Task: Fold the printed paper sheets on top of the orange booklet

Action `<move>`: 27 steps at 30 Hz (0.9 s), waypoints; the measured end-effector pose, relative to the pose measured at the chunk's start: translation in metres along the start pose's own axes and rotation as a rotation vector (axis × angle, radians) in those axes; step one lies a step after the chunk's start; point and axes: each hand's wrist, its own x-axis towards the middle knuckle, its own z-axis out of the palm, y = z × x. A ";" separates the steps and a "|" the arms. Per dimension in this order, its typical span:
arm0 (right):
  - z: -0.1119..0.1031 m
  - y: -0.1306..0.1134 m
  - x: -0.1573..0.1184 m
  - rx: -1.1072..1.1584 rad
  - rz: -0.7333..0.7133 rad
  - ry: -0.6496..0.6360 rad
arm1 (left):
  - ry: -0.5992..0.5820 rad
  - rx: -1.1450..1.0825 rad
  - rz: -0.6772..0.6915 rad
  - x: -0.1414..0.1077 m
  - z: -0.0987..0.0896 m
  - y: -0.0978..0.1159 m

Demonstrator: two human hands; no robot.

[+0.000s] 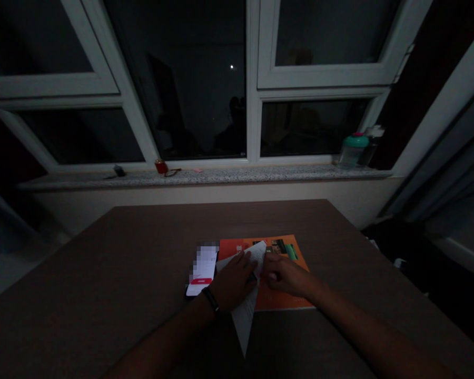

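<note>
A folded sheet of white printed paper (244,321) lies partly over an orange book (284,295), one sharp point toward me and another at the top. Across the paper rests my left hand (235,279), palm down with its fingers spread and a dark band on the wrist. My right hand (280,272) is closed at the paper's right edge, its fingers curled over the book. Whether the right fingertips pinch the paper is hard to see. A phone with a lit screen (205,263) lies just left of the paper.
The brown table (102,273) reaches toward a stone window sill (229,175). On the sill stand a small red jar (161,167), a dark small item (119,170) and a teal-lidded bottle (353,150). Curtains hang on both sides.
</note>
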 end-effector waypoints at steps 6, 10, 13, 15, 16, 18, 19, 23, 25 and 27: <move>0.003 0.017 0.007 -0.046 0.039 0.154 | 0.036 0.041 0.001 0.002 0.004 -0.004; 0.002 0.020 0.010 -0.064 0.049 0.186 | 0.032 0.050 -0.028 0.002 0.004 -0.003; 0.002 0.013 0.007 -0.038 0.013 0.131 | 0.023 0.047 -0.036 0.002 0.004 -0.001; 0.004 0.007 0.003 -0.025 -0.017 0.047 | 0.038 0.041 -0.034 0.002 0.004 0.000; 0.005 0.004 0.002 -0.017 -0.020 0.014 | 0.050 0.036 -0.033 0.002 0.005 0.000; 0.007 0.000 -0.001 -0.005 -0.026 -0.032 | 0.069 0.024 -0.028 0.001 0.005 0.000; 0.008 -0.001 -0.001 -0.003 -0.025 -0.034 | 0.076 0.021 -0.026 0.001 0.006 0.000; 0.007 0.004 0.002 -0.055 0.024 0.050 | 0.087 0.031 -0.049 0.002 0.007 -0.002; 0.006 0.011 0.006 -0.083 0.055 0.110 | 0.085 0.040 -0.065 0.004 0.007 -0.003; 0.005 0.017 0.009 -0.082 0.053 0.152 | 0.078 0.049 -0.066 0.005 0.007 -0.005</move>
